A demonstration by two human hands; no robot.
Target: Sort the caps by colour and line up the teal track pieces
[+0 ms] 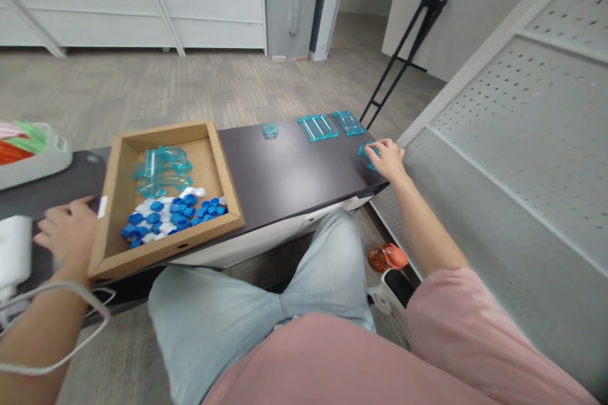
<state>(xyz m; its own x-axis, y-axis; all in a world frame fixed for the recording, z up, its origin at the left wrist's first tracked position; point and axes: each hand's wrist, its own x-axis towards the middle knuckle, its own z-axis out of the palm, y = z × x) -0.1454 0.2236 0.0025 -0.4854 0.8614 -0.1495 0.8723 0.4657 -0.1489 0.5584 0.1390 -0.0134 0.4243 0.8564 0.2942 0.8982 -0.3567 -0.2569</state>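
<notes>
At the right end of the dark tabletop, my right hand (389, 159) has its fingers closed on a teal clear plastic piece (362, 150), partly hidden behind them. Just beyond it lie a short group of teal clear tubes (349, 123) and a longer row of similar tubes (318, 128). A small squarish teal piece (270, 131) sits apart, farther left. My left hand (69, 228) rests on the table with fingers spread, beside the left wall of a cardboard box (221, 164). Inside that box are larger teal tube pieces (161, 171) and many blue and white faceted pieces (175, 212).
A white basket (47, 158) with coloured items stands at the far left. Near my left forearm are a white device (14, 250) and a looped white cable (90, 297). A grey perforated panel (513, 158) borders the right side. An orange bottle (388, 257) stands below.
</notes>
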